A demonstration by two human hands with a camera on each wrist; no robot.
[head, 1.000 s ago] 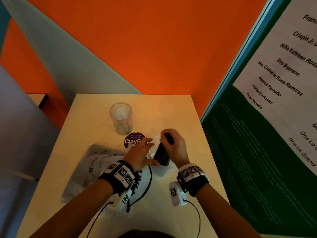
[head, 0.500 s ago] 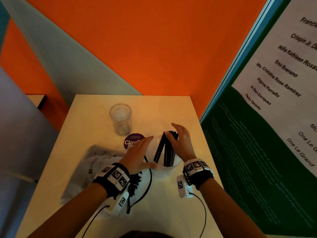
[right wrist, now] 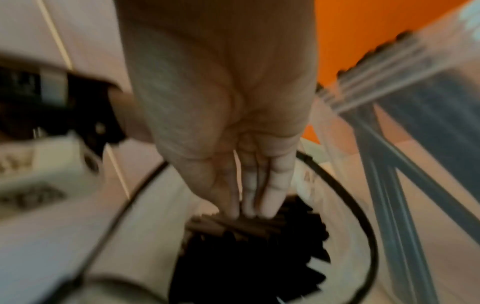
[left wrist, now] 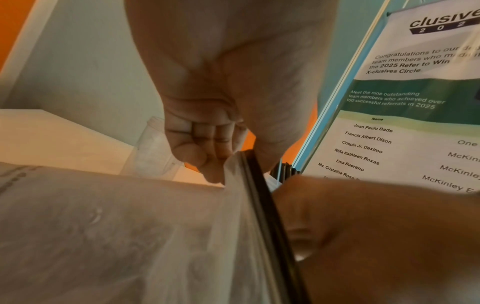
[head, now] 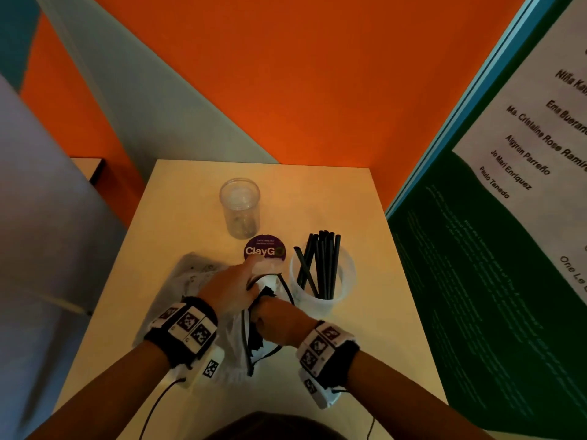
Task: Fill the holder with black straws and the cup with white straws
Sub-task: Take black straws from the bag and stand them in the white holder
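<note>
A translucent holder (head: 344, 281) stands right of centre on the table with several black straws (head: 322, 262) upright in it. Farther back stands a clear cup (head: 239, 208), holding no straws. Close to me lies a zip bag (head: 233, 338) with more black straws (right wrist: 249, 246) inside. My left hand (head: 232, 290) pinches the bag's black-edged rim (left wrist: 255, 185) with curled fingers (left wrist: 207, 148). My right hand (head: 279, 322) is inside the bag's mouth, and its straight fingertips (right wrist: 259, 209) touch the straws there. That view is blurred.
A second printed plastic bag (head: 193, 274) lies at the left under my left hand. A purple round sticker (head: 264, 249) is on the table (head: 374, 344) between cup and holder. A green and white banner (head: 492, 249) rises close on the right, an orange wall behind.
My right hand let go of the black straws, which now stand in the holder, and moved back into the bag. My left hand left the holder and took the bag's rim.
</note>
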